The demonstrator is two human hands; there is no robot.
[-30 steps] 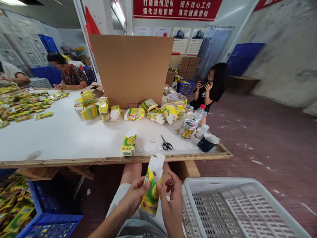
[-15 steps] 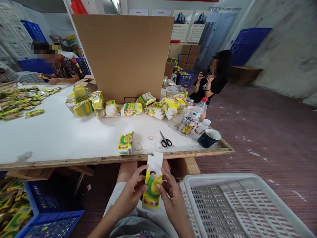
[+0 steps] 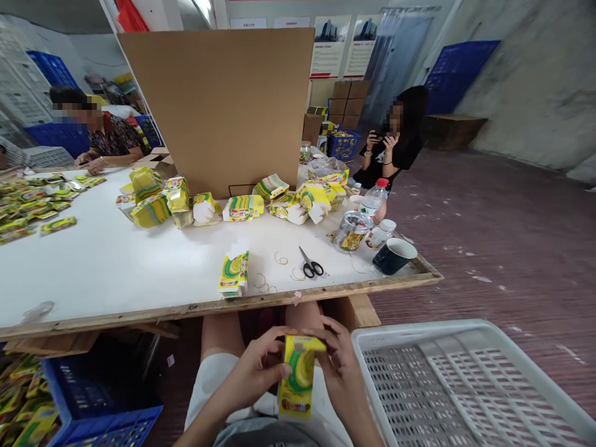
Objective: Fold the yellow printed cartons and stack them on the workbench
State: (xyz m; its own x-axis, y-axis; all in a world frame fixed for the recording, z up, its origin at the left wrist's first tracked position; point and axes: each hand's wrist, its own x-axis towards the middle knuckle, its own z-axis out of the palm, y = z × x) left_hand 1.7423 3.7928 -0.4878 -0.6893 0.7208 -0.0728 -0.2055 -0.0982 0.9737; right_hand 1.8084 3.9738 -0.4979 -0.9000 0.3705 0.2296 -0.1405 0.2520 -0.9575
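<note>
Over my lap I hold a small yellow-and-green cardboard box [image 3: 298, 379], stood up with its printed front toward me. My left hand [image 3: 266, 367] grips its left side, thumb on the front face. At the upper right, the fingers of my right hand [image 3: 339, 357] are closed on the top flap, which is bent over. A stack of flat yellow-and-green cartons [image 3: 234, 272] stands on the table in front of me. Right of it lie black-handled scissors [image 3: 311, 266] and several loose rubber bands [image 3: 264, 285].
A white plastic crate [image 3: 419, 329] is at my right, a blue crate [image 3: 77, 403] of packets at lower left. Bundled cartons [image 3: 244, 208] line a tall cardboard sheet [image 3: 218, 112]. A dark mug [image 3: 390, 259], jar [image 3: 351, 233] and bottles [image 3: 380, 234] stand right. Two people are beyond.
The raised white top flap of the box is now folded down. My right hand has moved from the box's side up to its top. The view has shifted slightly.
</note>
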